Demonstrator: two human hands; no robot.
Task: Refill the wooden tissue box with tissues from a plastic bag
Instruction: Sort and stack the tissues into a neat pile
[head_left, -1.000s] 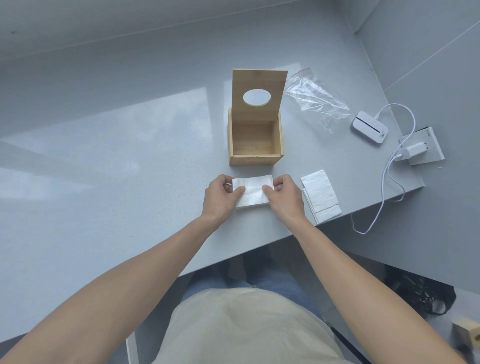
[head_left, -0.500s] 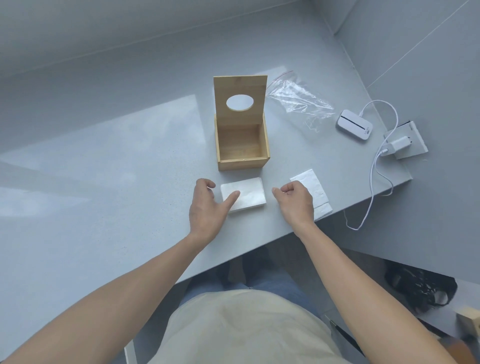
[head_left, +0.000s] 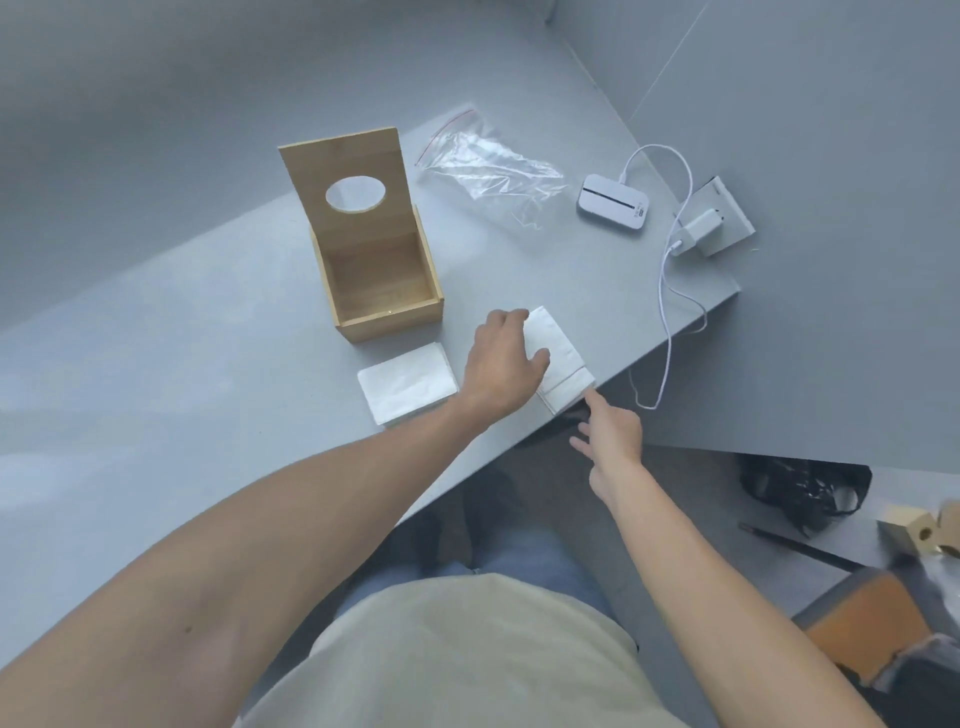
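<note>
Tissues in second stack (head_left: 563, 364) lie at the surface (head_left: 208, 364) edge, long axis running away toward the wooden tissue box (head_left: 382, 291). Left hand (head_left: 501, 364) rests spread on its left side; right hand (head_left: 613, 434), open, points at its near corner, gripping nothing.

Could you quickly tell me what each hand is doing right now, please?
Left hand: open, palm down on the right-hand tissue stack, not gripping.
Right hand: open, empty, fingers spread just off the table edge.
</note>
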